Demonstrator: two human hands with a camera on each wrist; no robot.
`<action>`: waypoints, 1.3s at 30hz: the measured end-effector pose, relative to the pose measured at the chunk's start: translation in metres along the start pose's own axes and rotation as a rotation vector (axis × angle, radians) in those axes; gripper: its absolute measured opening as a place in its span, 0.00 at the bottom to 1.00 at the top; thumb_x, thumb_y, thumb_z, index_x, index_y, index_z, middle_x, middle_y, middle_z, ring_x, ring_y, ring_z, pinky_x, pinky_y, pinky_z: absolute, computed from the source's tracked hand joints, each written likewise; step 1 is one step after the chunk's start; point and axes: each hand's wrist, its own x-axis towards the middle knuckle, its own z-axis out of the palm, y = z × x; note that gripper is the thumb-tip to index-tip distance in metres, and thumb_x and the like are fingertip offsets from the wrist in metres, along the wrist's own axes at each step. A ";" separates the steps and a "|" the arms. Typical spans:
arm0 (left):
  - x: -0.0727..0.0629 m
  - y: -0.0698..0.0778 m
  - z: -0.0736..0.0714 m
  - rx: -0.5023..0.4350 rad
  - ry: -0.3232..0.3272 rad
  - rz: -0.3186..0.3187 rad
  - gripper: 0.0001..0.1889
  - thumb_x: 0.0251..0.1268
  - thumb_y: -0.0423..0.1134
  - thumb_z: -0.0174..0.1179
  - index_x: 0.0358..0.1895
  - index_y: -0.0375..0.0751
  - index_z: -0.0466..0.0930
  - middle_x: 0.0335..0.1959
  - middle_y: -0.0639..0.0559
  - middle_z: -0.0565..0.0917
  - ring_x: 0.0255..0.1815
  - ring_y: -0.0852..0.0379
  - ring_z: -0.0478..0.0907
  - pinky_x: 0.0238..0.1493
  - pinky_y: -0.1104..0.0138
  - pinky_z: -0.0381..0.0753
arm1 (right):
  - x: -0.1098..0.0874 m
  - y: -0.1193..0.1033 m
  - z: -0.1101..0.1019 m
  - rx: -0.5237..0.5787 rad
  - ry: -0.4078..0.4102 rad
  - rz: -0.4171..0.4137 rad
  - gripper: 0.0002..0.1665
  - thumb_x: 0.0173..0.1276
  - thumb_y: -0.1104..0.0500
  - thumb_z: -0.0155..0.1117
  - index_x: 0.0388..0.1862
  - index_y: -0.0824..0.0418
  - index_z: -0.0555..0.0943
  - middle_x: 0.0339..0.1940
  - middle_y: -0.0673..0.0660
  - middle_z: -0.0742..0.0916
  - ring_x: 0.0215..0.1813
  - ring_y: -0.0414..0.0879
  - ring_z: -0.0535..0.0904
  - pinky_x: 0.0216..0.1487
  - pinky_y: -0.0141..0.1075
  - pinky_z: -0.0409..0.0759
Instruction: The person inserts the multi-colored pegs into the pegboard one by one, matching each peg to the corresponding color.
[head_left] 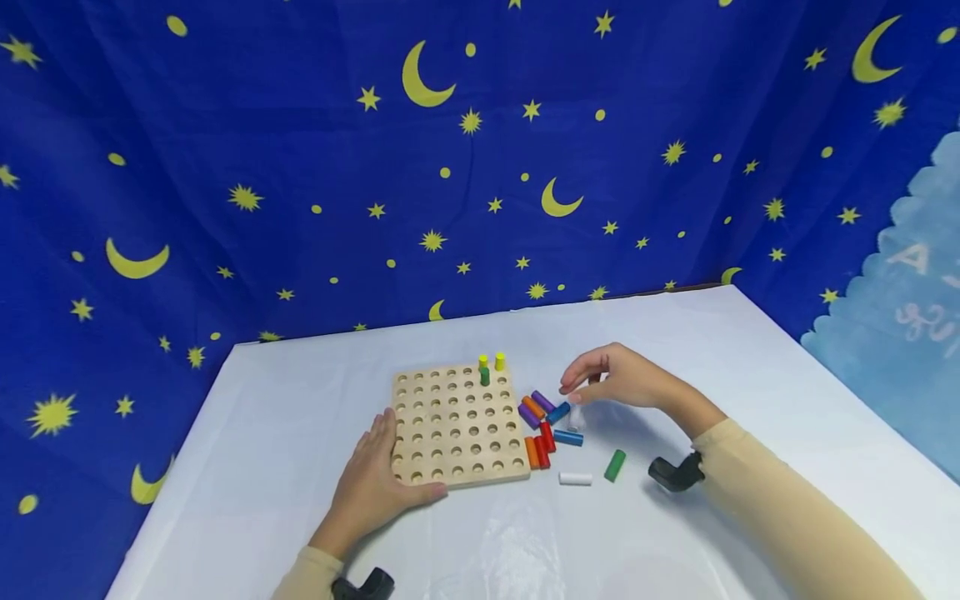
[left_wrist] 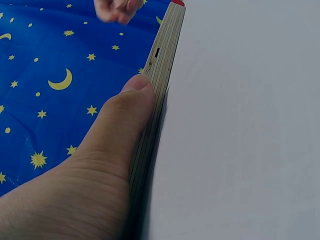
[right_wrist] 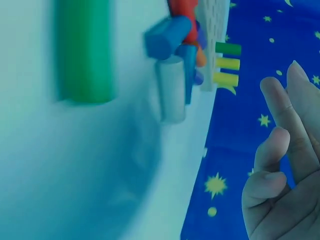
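A wooden pegboard with rows of holes lies on the table. Two yellow pegs and a green peg stand upright at its far right corner. At the board's near left corner is my left hand, its straight thumb against the front edge and its fingers along the left side. My right hand hovers above loose pegs right of the board, fingers loosely bent and nothing visible between them. Nearest below it are a white peg and a blue peg.
Purple pegs, orange pegs and red pegs lie close to the board's right side. Another blue peg, a white peg and a green peg lie nearer me. A blue patterned cloth hangs behind the table.
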 end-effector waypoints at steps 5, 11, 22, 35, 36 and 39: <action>0.001 0.000 0.000 -0.002 -0.012 -0.014 0.80 0.28 0.82 0.66 0.80 0.33 0.39 0.81 0.36 0.46 0.82 0.39 0.43 0.82 0.47 0.45 | -0.030 0.018 0.000 -0.006 -0.024 -0.002 0.11 0.61 0.55 0.75 0.44 0.48 0.88 0.45 0.47 0.91 0.45 0.45 0.83 0.45 0.34 0.81; 0.000 -0.001 0.001 -0.001 -0.004 -0.012 0.79 0.28 0.82 0.67 0.80 0.32 0.39 0.81 0.36 0.46 0.82 0.38 0.44 0.82 0.47 0.45 | -0.053 0.031 0.005 0.015 -0.065 -0.024 0.13 0.60 0.53 0.75 0.44 0.50 0.88 0.46 0.49 0.91 0.37 0.43 0.79 0.36 0.29 0.77; -0.001 -0.003 0.003 -0.012 -0.003 -0.007 0.79 0.30 0.81 0.68 0.80 0.33 0.39 0.81 0.36 0.45 0.82 0.39 0.43 0.82 0.47 0.44 | -0.066 0.045 0.014 -0.002 -0.115 -0.036 0.15 0.57 0.54 0.77 0.45 0.51 0.89 0.45 0.49 0.91 0.35 0.39 0.76 0.34 0.28 0.76; 0.000 -0.001 0.002 0.008 0.001 0.002 0.79 0.30 0.81 0.68 0.79 0.31 0.39 0.81 0.35 0.46 0.82 0.37 0.44 0.82 0.46 0.46 | -0.068 0.050 0.016 -0.035 -0.149 -0.075 0.14 0.58 0.56 0.76 0.44 0.50 0.89 0.40 0.47 0.91 0.34 0.39 0.79 0.35 0.29 0.79; 0.000 -0.001 0.002 0.006 0.001 0.001 0.79 0.30 0.80 0.68 0.79 0.31 0.39 0.81 0.35 0.46 0.82 0.37 0.44 0.82 0.46 0.46 | -0.068 0.050 0.016 -0.035 -0.154 -0.082 0.14 0.58 0.56 0.76 0.44 0.50 0.89 0.40 0.47 0.91 0.34 0.39 0.79 0.36 0.29 0.79; 0.000 0.000 0.001 0.009 0.001 -0.003 0.79 0.30 0.81 0.68 0.79 0.31 0.39 0.81 0.34 0.46 0.82 0.37 0.44 0.82 0.47 0.46 | -0.067 0.049 0.016 -0.036 -0.170 -0.092 0.14 0.58 0.55 0.76 0.45 0.50 0.89 0.40 0.47 0.90 0.35 0.39 0.79 0.37 0.29 0.79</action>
